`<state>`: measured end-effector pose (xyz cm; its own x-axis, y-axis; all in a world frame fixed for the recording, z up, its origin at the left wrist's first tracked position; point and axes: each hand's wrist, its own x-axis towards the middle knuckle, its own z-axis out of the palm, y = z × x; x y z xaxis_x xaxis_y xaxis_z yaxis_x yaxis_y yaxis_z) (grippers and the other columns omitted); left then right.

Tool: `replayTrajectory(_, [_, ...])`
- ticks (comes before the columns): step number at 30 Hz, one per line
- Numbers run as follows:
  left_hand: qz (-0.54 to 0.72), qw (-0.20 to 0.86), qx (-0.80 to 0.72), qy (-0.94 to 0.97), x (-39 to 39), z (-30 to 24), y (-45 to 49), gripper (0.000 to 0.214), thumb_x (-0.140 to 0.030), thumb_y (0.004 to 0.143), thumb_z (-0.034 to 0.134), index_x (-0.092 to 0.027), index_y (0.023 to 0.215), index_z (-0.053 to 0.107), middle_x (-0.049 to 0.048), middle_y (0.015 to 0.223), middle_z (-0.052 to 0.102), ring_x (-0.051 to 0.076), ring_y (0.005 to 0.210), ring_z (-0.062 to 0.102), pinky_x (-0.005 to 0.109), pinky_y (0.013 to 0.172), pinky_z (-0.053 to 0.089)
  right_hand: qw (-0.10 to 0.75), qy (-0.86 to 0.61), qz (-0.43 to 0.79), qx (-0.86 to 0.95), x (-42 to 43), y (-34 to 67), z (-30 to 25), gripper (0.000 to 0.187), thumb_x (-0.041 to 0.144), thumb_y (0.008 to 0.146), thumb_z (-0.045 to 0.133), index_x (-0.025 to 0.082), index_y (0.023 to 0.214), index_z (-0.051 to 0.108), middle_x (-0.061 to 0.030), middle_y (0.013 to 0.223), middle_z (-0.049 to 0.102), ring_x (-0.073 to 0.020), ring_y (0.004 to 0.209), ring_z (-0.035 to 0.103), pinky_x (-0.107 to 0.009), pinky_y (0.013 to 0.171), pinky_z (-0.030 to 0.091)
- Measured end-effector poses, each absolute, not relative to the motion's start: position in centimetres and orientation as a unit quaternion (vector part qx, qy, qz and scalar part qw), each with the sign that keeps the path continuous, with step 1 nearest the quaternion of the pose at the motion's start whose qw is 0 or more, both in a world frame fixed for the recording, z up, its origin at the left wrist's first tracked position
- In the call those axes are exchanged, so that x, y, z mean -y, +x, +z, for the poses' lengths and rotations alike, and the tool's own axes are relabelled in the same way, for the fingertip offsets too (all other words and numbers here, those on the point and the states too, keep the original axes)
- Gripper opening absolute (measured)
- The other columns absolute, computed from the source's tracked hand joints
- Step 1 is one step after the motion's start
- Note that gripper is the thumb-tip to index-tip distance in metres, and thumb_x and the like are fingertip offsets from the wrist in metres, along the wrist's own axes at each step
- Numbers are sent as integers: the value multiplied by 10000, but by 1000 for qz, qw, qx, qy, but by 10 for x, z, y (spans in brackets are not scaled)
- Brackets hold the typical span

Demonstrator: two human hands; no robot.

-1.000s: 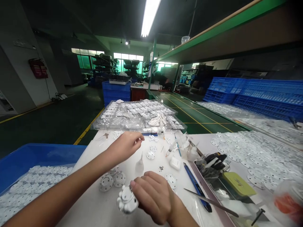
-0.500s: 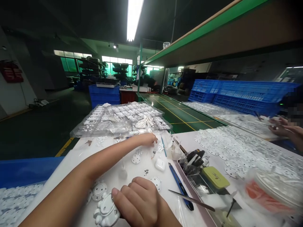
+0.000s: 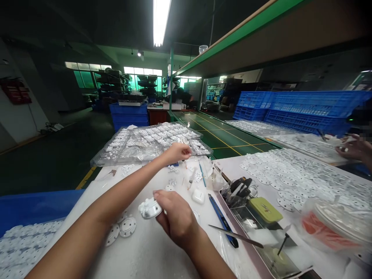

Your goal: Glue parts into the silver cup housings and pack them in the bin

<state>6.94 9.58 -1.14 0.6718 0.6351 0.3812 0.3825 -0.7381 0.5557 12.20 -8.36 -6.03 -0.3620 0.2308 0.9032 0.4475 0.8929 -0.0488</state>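
Observation:
My right hand [image 3: 178, 215] is closed around a round white plastic part [image 3: 150, 208] with small lumpy shapes on one face, held tilted above the table. Farther out, my left hand [image 3: 180, 152] reaches over the table's far end, fingers curled together; anything in them is too small to make out. Just behind that hand lie clear trays of white parts [image 3: 162, 133], partly covered by a white cloth or glove. Beneath it are small white pieces [image 3: 197, 176]. Flat round discs with holes [image 3: 128, 226] lie under my left forearm, which hides some of them.
A blue utility knife [image 3: 223, 221] and a metal blade [image 3: 235, 236] lie beside a tool tray [image 3: 255, 252]. Many white discs [image 3: 287, 178] cover the right side. A blue bin [image 3: 43, 201] stands at left. Another person's hand [image 3: 353, 147] works at far right.
My left hand has risen from the small pieces toward the trays. My right hand has lifted the round white part up and forward, tilting it.

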Motion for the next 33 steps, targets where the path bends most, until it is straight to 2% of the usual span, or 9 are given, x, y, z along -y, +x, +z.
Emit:
replayTrajectory(3, [355, 261, -294, 848, -59, 30, 23, 249, -301, 862, 568, -117, 1016, 634, 75, 903, 695, 152, 804, 666, 281, 751, 549, 538, -222, -91, 808, 85, 124, -59, 353, 35, 865, 441, 99, 1212, 433, -167, 1072, 621, -197, 1028, 606, -323, 815, 556])
replayTrajectory(7, [410, 421, -278, 760, 12, 56, -34, 228, -304, 753, 721, -129, 892, 677, 44, 752, 690, 169, 681, 663, 291, 647, 566, 545, -237, -54, 802, 88, 126, -56, 368, 35, 861, 471, 146, 1211, 459, -118, 1075, 627, -175, 1065, 599, -317, 898, 540])
replayTrajectory(9, [413, 449, -305, 731, 44, 50, -51, 181, -282, 739, 739, -146, 847, 686, 42, 766, 684, 164, 687, 652, 279, 632, 556, 545, -242, -48, 801, 89, 126, -56, 384, 24, 857, 486, 158, 1217, 468, -112, 1085, 631, -181, 1080, 593, -334, 920, 531])
replayTrajectory(12, [414, 462, -321, 716, 76, 27, -64, 117, -254, 760, 725, -170, 836, 694, 56, 877, 674, 182, 814, 640, 302, 727, 541, 553, -243, -43, 796, 89, 124, -56, 405, 27, 850, 515, 180, 1224, 479, -102, 1073, 639, -184, 1056, 603, -335, 887, 546])
replayTrajectory(15, [423, 468, -289, 720, 90, 2, -64, 84, -206, 772, 712, -183, 850, 692, 56, 938, 641, 181, 906, 611, 325, 845, 499, 564, -241, -55, 788, 90, 120, -57, 385, 39, 830, 563, 173, 1187, 503, -99, 1016, 651, -181, 990, 625, -313, 828, 566])
replayTrajectory(19, [457, 496, -292, 678, 95, -18, -59, 47, -217, 820, 662, -180, 822, 633, 54, 978, 584, 168, 948, 580, 318, 878, 476, 556, -247, -76, 790, 90, 117, -60, 359, 40, 825, 561, 168, 1157, 513, -91, 960, 659, -177, 924, 643, -300, 770, 579])
replayTrajectory(23, [474, 452, -310, 689, 99, -27, -61, 91, -230, 860, 608, -176, 799, 567, 61, 1011, 567, 166, 971, 565, 311, 881, 465, 538, -263, -108, 794, 88, 115, -66, 356, 41, 823, 561, 161, 1155, 509, -103, 968, 663, -188, 927, 649, -301, 749, 581])
replayTrajectory(27, [456, 305, -297, 782, 100, -32, -71, 36, -154, 882, 544, -176, 858, 560, 72, 1011, 567, 160, 952, 564, 310, 869, 462, 516, -274, -104, 805, 88, 112, -70, 337, 36, 822, 566, 152, 1134, 508, -108, 964, 661, -181, 900, 651, -294, 735, 574])
replayTrajectory(33, [430, 163, -231, 857, 91, -47, -82, 321, -91, 833, 572, -203, 1123, 490, 100, 1041, 572, 179, 952, 572, 311, 817, 498, 508, -289, -39, 810, 92, 105, -69, 309, 65, 860, 507, 179, 1148, 510, -55, 885, 636, -138, 770, 629, -255, 656, 543])
